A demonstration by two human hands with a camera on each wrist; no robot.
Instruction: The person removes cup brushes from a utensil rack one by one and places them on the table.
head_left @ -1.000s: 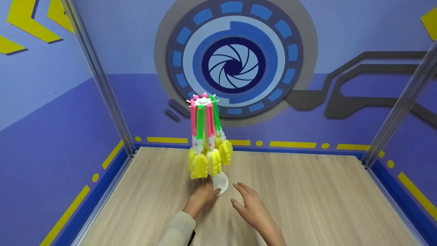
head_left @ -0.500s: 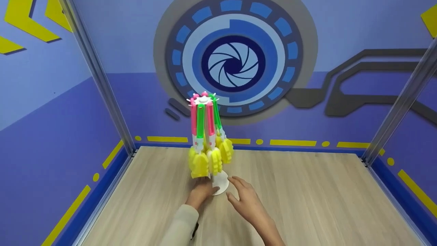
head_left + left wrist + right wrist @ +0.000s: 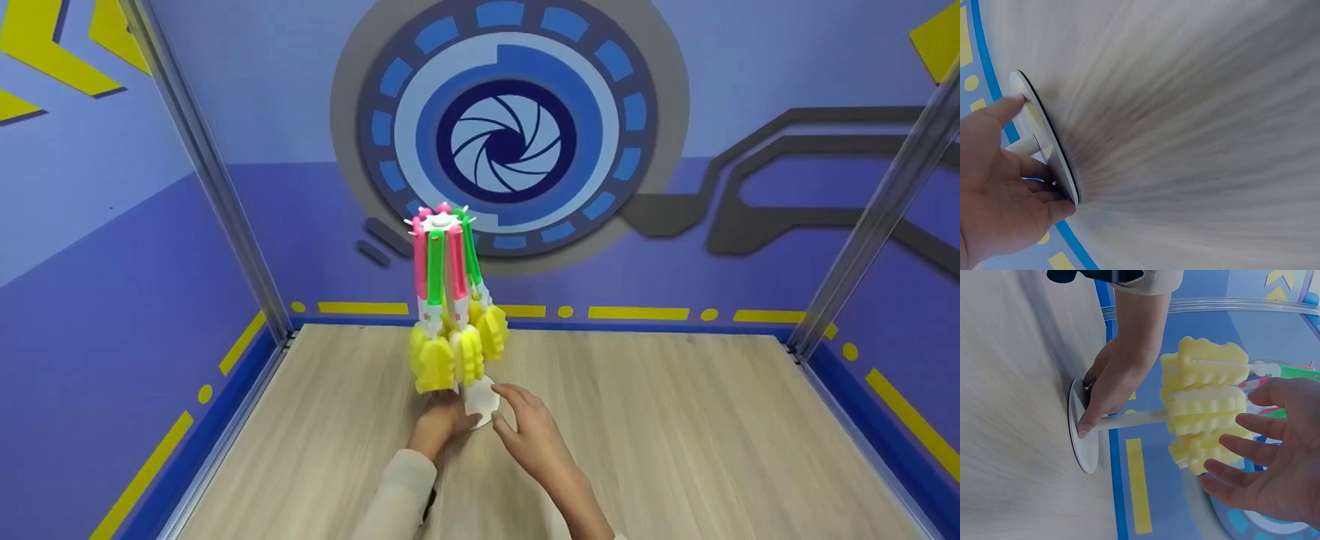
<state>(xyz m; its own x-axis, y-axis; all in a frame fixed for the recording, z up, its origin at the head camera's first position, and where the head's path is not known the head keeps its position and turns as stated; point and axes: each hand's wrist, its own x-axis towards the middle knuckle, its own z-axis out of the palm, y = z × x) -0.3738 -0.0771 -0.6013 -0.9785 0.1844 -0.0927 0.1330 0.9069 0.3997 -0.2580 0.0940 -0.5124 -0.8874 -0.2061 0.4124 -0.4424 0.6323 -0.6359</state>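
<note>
A white stand with a round base (image 3: 484,401) rises from the table on a pole (image 3: 1134,419). Sponge brushes (image 3: 435,364) with pink and green handles hang around its top hub (image 3: 441,223), yellow heads down. My left hand (image 3: 437,426) grips the base low down. In the left wrist view its thumb (image 3: 1010,107) lies on the disc and its fingers curl at the rim, either side of the pole. My right hand (image 3: 534,435) is held at the base's right side, fingers relaxed and holding nothing. Its fingers (image 3: 1249,447) are spread near the brush heads in the right wrist view.
The wood-grain table (image 3: 675,435) is bounded by blue printed panels (image 3: 600,285) at the back and both sides. Metal posts (image 3: 225,195) stand at the back corners. The brush heads overhang the left hand.
My right hand has moved slightly left, closer to the stand's base. The left hand stays at the base, and the stand keeps its place; the head view has shifted a little.
</note>
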